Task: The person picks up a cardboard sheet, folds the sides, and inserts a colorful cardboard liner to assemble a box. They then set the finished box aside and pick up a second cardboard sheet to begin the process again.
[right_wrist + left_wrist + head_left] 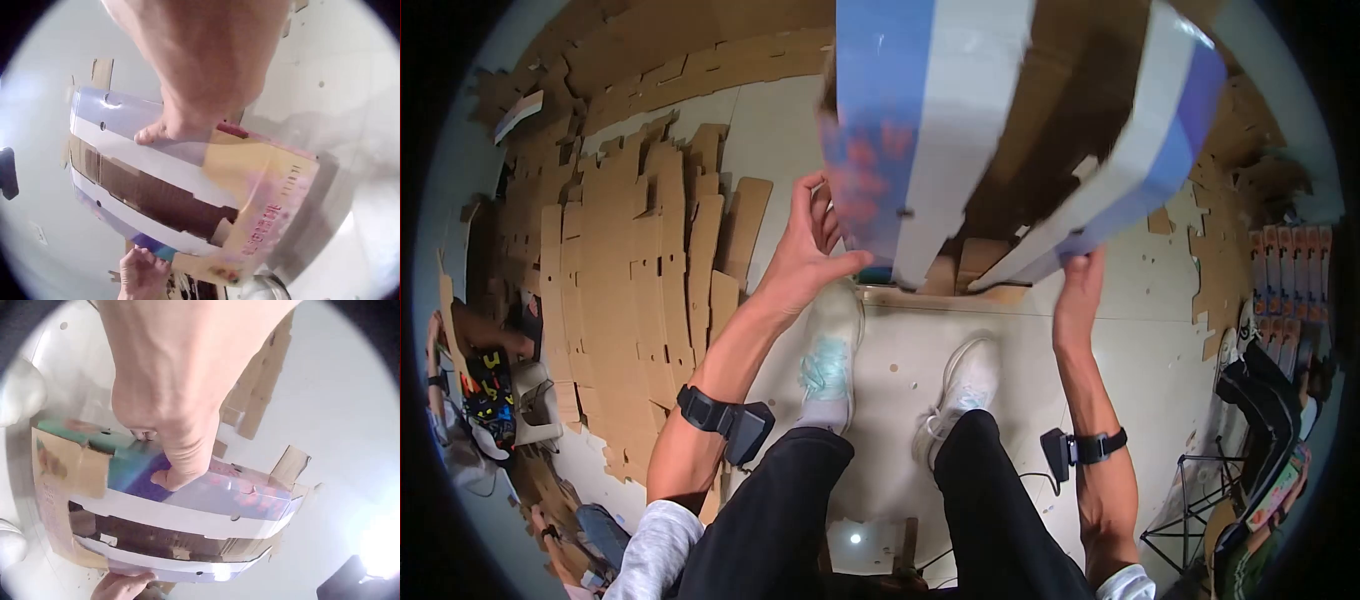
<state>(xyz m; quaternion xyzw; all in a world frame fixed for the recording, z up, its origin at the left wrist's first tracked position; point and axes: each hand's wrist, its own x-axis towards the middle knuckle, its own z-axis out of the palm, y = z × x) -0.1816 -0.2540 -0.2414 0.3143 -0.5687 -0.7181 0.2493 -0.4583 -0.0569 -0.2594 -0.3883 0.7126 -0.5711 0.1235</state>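
Note:
A large printed cardboard box (972,120) fills the upper middle of the head view, held up between both hands. Its near face carries blue, white and purple bands, with a long brown gap between two flaps. My left hand (812,240) grips the box's left side, and in the left wrist view its thumb (167,480) lies over the printed edge. On the opposite side my right hand (1080,295) holds the box, its thumb (152,133) on the pale flap in the right wrist view. The box hides most of the right fingers. Yellow printed panels show at one end.
Flattened brown cardboard sheets (625,270) are stacked on the left of the floor. My white shoes (832,340) stand below the box. At the right are a row of printed packages (1290,270), another person's dark-clothed leg (1262,420) and a black metal frame (1195,500).

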